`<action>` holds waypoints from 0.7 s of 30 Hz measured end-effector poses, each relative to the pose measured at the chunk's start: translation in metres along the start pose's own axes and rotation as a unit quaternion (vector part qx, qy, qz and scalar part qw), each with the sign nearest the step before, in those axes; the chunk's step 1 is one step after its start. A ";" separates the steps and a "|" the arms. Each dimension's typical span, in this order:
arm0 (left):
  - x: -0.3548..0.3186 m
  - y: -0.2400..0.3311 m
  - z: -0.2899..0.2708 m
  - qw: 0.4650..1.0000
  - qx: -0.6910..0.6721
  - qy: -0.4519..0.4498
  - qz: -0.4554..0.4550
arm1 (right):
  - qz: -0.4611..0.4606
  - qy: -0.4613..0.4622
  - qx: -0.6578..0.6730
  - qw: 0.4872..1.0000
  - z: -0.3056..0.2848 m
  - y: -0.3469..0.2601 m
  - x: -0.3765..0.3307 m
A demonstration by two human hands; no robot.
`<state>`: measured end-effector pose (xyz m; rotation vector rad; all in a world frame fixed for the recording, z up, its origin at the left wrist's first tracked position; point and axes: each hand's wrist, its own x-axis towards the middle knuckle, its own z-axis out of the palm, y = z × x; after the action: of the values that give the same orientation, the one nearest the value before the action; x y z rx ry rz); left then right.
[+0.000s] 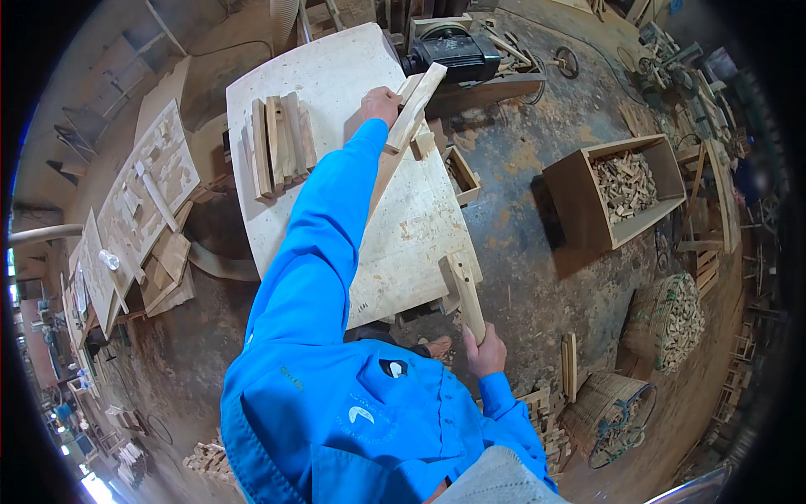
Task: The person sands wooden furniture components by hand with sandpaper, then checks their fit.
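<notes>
My left arm reaches across the pale worktable [403,244]. At its far side my left hand [382,105] is closed beside a slanting wooden bar [417,109]; whatever its fingers grip is hidden. Lower down on the right, my right hand [487,350] wraps round the near end of a wooden strip [467,294] with small dark holes near its far end. That far end lies over the table's right edge. Several wooden strips [281,139] lie side by side on the table, left of my left hand.
A black motor [457,57] stands past the table's far right corner. On the floor at right are a wooden box [579,197] of offcuts and two woven baskets [588,412] [651,319] with wood scraps. A littered board [143,185] stands at left.
</notes>
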<state>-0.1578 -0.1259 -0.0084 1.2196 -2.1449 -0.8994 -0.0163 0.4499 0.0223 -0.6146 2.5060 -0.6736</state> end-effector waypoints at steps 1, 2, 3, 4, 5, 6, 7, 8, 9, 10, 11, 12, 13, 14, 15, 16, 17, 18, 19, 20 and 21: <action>0.005 0.001 0.000 1.000 0.000 0.004 0.002 | -0.003 0.002 0.007 1.000 0.001 -0.003 0.004; 0.010 0.001 -0.001 1.000 -0.002 0.006 0.000 | -0.007 0.004 0.016 1.000 0.003 -0.006 0.009; 0.017 0.000 -0.001 1.000 0.003 0.006 0.000 | -0.007 0.004 0.013 1.000 0.004 -0.009 0.014; 0.023 0.000 -0.001 1.000 0.009 0.006 0.001 | -0.007 0.004 0.016 1.000 0.005 -0.012 0.019; 0.031 -0.001 -0.002 1.000 0.007 0.006 0.000 | -0.005 0.004 0.021 1.000 0.006 -0.016 0.024; 0.038 -0.002 -0.002 1.000 0.012 0.007 0.002 | -0.005 0.005 0.019 1.000 0.007 -0.021 0.030; 0.045 -0.003 -0.003 1.000 0.018 0.008 0.005 | -0.012 0.012 0.015 1.000 0.008 -0.026 0.035; 0.053 -0.003 -0.003 1.000 0.015 0.007 0.004 | -0.018 0.019 0.011 1.000 0.009 -0.030 0.040; 0.061 -0.002 -0.002 1.000 0.023 0.005 -0.002 | -0.016 0.020 0.009 1.000 0.010 -0.033 0.046; 0.069 -0.002 -0.002 0.999 0.031 0.004 -0.009 | -0.009 0.011 0.005 1.000 0.011 -0.036 0.052; 0.077 -0.006 -0.002 1.000 0.029 0.004 -0.010 | -0.004 0.001 0.001 1.000 0.012 -0.040 0.058; 0.085 -0.010 -0.002 0.999 0.040 0.008 0.008 | -0.005 0.002 -0.001 1.000 0.012 -0.045 0.064; 0.093 -0.013 -0.002 0.998 0.051 0.013 0.025 | -0.004 -0.002 -0.004 1.000 0.012 -0.049 0.069; 0.098 -0.013 -0.001 0.998 0.048 0.011 0.026 | -0.001 -0.005 -0.007 1.000 0.012 -0.053 0.073; 0.104 -0.012 0.001 0.999 0.044 0.010 0.022 | 0.001 -0.003 -0.008 1.000 0.013 -0.056 0.077; 0.108 -0.011 0.002 0.999 0.040 0.010 0.018 | 0.002 0.000 -0.001 1.000 0.013 -0.059 0.081; 0.113 -0.011 0.002 0.999 0.038 0.010 0.019 | 0.001 0.003 0.006 1.000 0.014 -0.063 0.085; 0.118 -0.012 0.001 0.999 0.041 0.008 0.012 | 0.001 0.005 0.005 1.000 0.014 -0.066 0.089; 0.122 -0.012 0.001 0.999 0.043 0.006 0.006 | -0.002 0.007 0.000 1.000 0.014 -0.070 0.092; 0.126 -0.012 0.000 0.999 0.041 0.007 0.007 | -0.005 0.008 -0.005 1.000 0.013 -0.073 0.095; 0.129 -0.011 -0.001 0.998 0.060 0.005 0.001 | -0.006 0.010 -0.006 1.000 0.013 -0.075 0.096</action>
<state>-0.2111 -0.2437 -0.0029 1.2764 -2.2191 -0.7733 -0.0628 0.3368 0.0233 -0.6310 2.5292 -0.6727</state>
